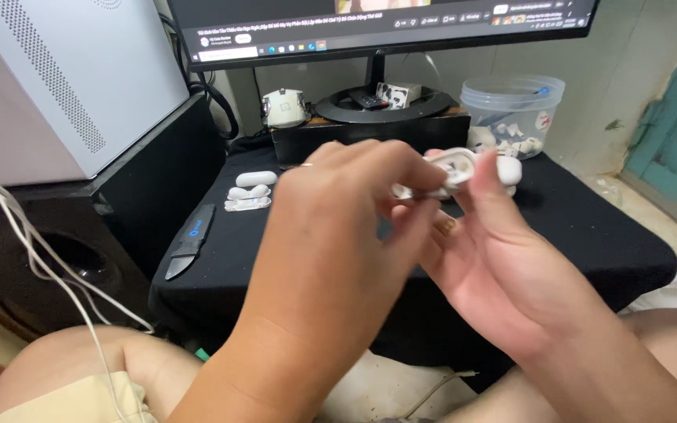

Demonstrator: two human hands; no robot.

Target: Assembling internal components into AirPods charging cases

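Both my hands are raised over a low table covered in black cloth [589, 235]. My left hand [338, 235] and my right hand [503, 258] together hold a small white earbud charging case [464, 168], which is open with its lid tipped up. The left fingers pinch its left side, the right fingers hold its right side. The back of my left hand hides part of the case.
On the cloth at the left lie white case parts [251, 190] and a dark utility knife [190, 241]. A clear plastic tub [512, 110] of white parts stands at the back right. A monitor [378, 23], its round stand [381, 106], a white computer case [64, 78] and a black speaker [80, 251] surround the table.
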